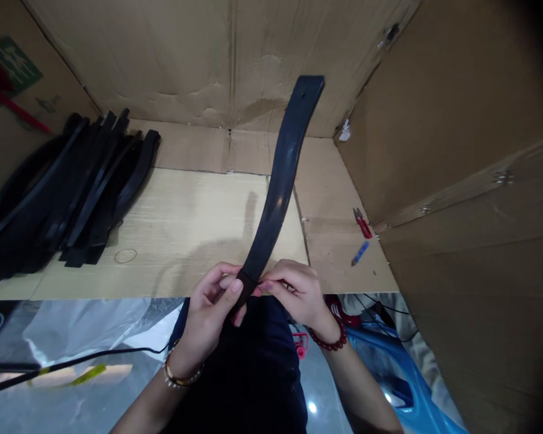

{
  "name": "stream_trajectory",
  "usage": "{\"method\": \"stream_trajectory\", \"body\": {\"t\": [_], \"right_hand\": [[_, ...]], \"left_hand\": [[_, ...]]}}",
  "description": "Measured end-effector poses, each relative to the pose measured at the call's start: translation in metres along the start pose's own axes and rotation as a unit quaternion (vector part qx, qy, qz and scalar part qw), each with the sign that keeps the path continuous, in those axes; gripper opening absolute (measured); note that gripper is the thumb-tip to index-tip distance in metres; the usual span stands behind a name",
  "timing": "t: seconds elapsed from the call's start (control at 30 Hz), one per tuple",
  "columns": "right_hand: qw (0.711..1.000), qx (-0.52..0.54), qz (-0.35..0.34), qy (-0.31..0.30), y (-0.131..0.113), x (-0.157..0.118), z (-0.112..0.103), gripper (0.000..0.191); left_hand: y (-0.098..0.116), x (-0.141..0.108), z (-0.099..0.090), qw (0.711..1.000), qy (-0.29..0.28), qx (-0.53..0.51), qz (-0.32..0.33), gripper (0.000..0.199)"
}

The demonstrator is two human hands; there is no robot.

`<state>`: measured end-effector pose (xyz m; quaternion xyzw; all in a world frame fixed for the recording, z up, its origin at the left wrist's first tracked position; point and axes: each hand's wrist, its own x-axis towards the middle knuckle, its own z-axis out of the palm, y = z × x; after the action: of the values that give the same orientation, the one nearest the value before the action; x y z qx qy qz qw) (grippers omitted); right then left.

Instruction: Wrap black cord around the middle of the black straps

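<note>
A long, curved black strip (278, 187) rises from my hands over the front edge of the cardboard-covered table, its wide far end pointing up and away. My left hand (217, 301) is closed around the strip's near end, thumb on top. On the right side of that same end, my right hand (294, 289) pinches at the strip's edge with thumb and forefinger; whatever small thing may lie between those fingertips is too small to make out.
Several similar black strips (85, 193) are piled at the left. A rubber band (125, 256) lies near them. Red-handled snips (362, 223) and a blue pen-like item (360, 254) lie at the right. Cardboard walls (457, 120) enclose the back and sides.
</note>
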<state>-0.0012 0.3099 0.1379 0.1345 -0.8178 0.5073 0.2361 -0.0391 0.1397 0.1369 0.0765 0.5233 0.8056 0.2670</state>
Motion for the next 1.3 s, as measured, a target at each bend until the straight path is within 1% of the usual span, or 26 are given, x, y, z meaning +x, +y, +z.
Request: {"method": "stream_trajectory", "body": {"t": [0.07, 0.2, 0.3, 0.37, 0.4, 0.47, 0.53, 0.6, 0.63, 0.67, 0.7, 0.77, 0.83, 0.97, 1.07, 1.1, 1.13, 1.17, 1.23, 1.3], "right_hand": [[1.0, 0.024, 0.007, -0.017, 0.008, 0.0, -0.004, 0.017], [0.993, 0.069, -0.02, -0.091, 0.026, 0.003, -0.016, 0.026], [0.976, 0.089, -0.042, -0.197, 0.034, 0.01, -0.021, 0.035], [0.952, 0.109, -0.054, -0.282, 0.036, 0.017, -0.022, 0.034], [0.939, 0.119, -0.064, -0.316, 0.035, 0.021, -0.021, 0.032], [0.916, 0.13, -0.085, -0.37, 0.032, 0.029, -0.019, 0.026], [0.887, 0.121, -0.112, -0.432, 0.028, 0.036, -0.015, 0.021], [0.853, 0.085, -0.119, -0.501, 0.022, 0.042, -0.013, 0.018], [0.838, 0.056, -0.114, -0.53, 0.018, 0.044, -0.012, 0.018], [0.826, 0.019, -0.106, -0.554, 0.014, 0.046, -0.011, 0.019], [0.816, -0.02, -0.097, -0.57, 0.01, 0.048, -0.012, 0.02], [0.803, -0.09, -0.088, -0.583, 0.0, 0.05, -0.014, 0.019], [0.796, -0.152, -0.089, -0.579, -0.011, 0.051, -0.019, 0.019], [0.785, -0.271, -0.094, -0.549, -0.032, 0.047, -0.027, 0.024], [0.793, -0.32, -0.097, -0.51, -0.046, 0.033, -0.027, 0.015], [0.799, -0.337, -0.095, -0.488, -0.05, 0.026, -0.027, 0.012], [0.806, -0.356, -0.092, -0.464, -0.053, 0.019, -0.028, 0.013], [0.813, -0.374, -0.088, -0.438, -0.057, 0.012, -0.029, 0.019], [0.824, -0.406, -0.081, -0.387, -0.063, -0.001, -0.035, 0.037], [0.825, -0.43, -0.083, -0.358, -0.066, -0.008, -0.047, 0.051]], "left_hand": [[0.004, 0.0, -0.007, 0.999, -0.046, 0.009, -0.019, 0.021], [0.013, 0.002, -0.022, 0.981, -0.152, 0.062, -0.103, 0.023], [0.019, 0.001, -0.029, 0.956, -0.223, 0.105, -0.161, 0.025], [0.023, 0.0, -0.03, 0.935, -0.266, 0.149, -0.184, 0.026], [0.026, 0.0, -0.031, 0.923, -0.286, 0.182, -0.182, 0.025], [0.032, -0.002, -0.031, 0.894, -0.323, 0.276, -0.145, 0.022], [0.038, -0.003, -0.03, 0.843, -0.359, 0.39, -0.095, 0.019], [0.042, -0.005, -0.03, 0.781, -0.387, 0.487, -0.058, 0.018], [0.044, -0.007, -0.031, 0.756, -0.395, 0.52, -0.042, 0.019], [0.044, -0.009, -0.032, 0.739, -0.396, 0.544, -0.023, 0.02], [0.044, -0.011, -0.033, 0.73, -0.391, 0.561, -0.002, 0.021], [0.043, -0.015, -0.038, 0.722, -0.368, 0.584, 0.042, 0.025], [0.042, -0.02, -0.042, 0.711, -0.34, 0.611, 0.079, 0.028], [0.038, -0.031, -0.051, 0.663, -0.259, 0.688, 0.137, 0.029], [0.036, -0.036, -0.054, 0.63, -0.204, 0.723, 0.196, 0.031], [0.035, -0.037, -0.055, 0.624, -0.187, 0.727, 0.216, 0.032], [0.036, -0.037, -0.056, 0.62, -0.17, 0.73, 0.232, 0.032], [0.036, -0.037, -0.057, 0.618, -0.155, 0.731, 0.243, 0.032], [0.039, -0.036, -0.059, 0.616, -0.138, 0.732, 0.257, 0.031], [0.042, -0.035, -0.062, 0.61, -0.137, 0.733, 0.267, 0.03]]}}
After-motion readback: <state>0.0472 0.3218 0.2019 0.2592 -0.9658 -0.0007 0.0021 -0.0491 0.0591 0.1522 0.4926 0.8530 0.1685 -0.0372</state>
